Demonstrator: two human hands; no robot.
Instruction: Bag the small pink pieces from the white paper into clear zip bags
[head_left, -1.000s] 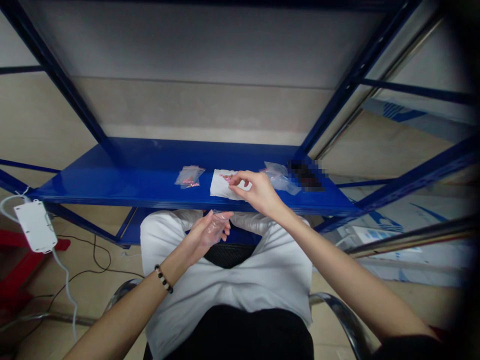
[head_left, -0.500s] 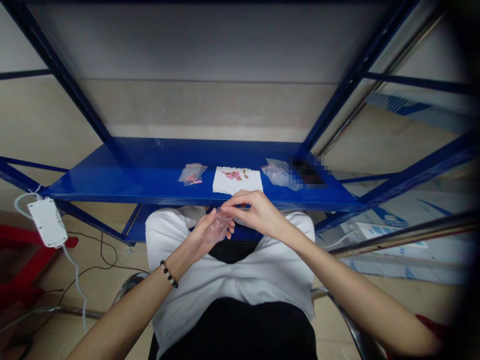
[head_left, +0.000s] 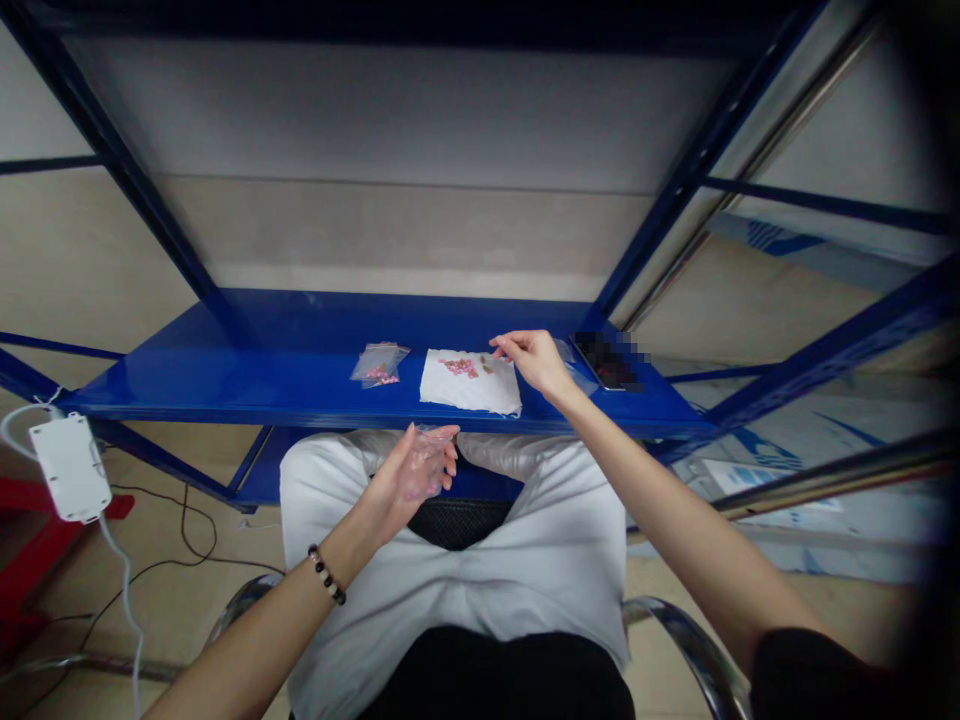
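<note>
Presently, left hand point(head_left: 411, 478) loosely curled around one clear bag point(head_left: 430, 462), near blue shelf point(head_left: 292, 350), right hand point(head_left: 534, 360) with fingertips nearly meeting, contents indiscernible from here, beside pink-and-brown pieces point(head_left: 459, 367) on white paper point(head_left: 469, 396).

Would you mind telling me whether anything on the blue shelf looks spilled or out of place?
Nothing clearly stands out: the loose pink and brown pieces lie on the white sheet, and the clear bags lie to its left.
</note>
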